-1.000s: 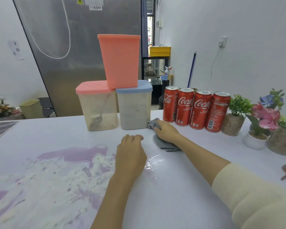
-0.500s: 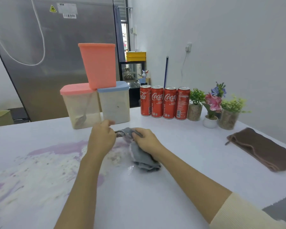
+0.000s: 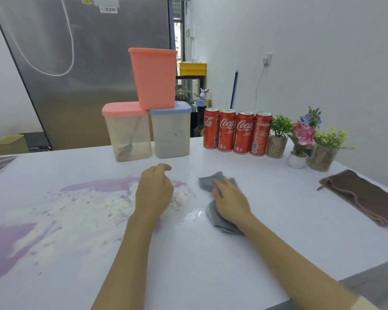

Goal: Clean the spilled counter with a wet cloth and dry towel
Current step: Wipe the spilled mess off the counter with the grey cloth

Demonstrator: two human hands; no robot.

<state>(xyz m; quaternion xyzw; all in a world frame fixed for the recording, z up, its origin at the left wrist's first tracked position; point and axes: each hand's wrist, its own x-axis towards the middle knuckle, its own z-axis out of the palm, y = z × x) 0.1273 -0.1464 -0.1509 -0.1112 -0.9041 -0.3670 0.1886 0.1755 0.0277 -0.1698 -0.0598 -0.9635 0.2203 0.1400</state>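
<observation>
At three o'clock of the white powder spill (image 3: 179,199), the right hand (image 3: 231,201), moved back from the containers, is pressing flat-fingered the crumpled grey wet cloth (image 3: 213,181) on the white counter (image 3: 278,198); left hand (image 3: 154,191) is loosely curled, holding nothing; wiping is continuing.

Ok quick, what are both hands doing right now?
Left hand: loosely curled, holding nothing.
Right hand: fingers straight, pressing the grey cloth.

Four red soda cans (image 3: 236,132) stand in a row beyond the right hand (image 3: 230,201). Three storage tubs: two clear ones, pink-lidded (image 3: 127,133) and blue-lidded (image 3: 170,130), beyond the left hand (image 3: 154,193), and one pink tub (image 3: 154,78) stacked on top. Three small potted plants (image 3: 300,139) sit right of the cans. Two cloths: one grey cloth (image 3: 220,200) under the right hand, one brown towel (image 3: 365,196) further right. Two hands over one table (image 3: 188,265).
</observation>
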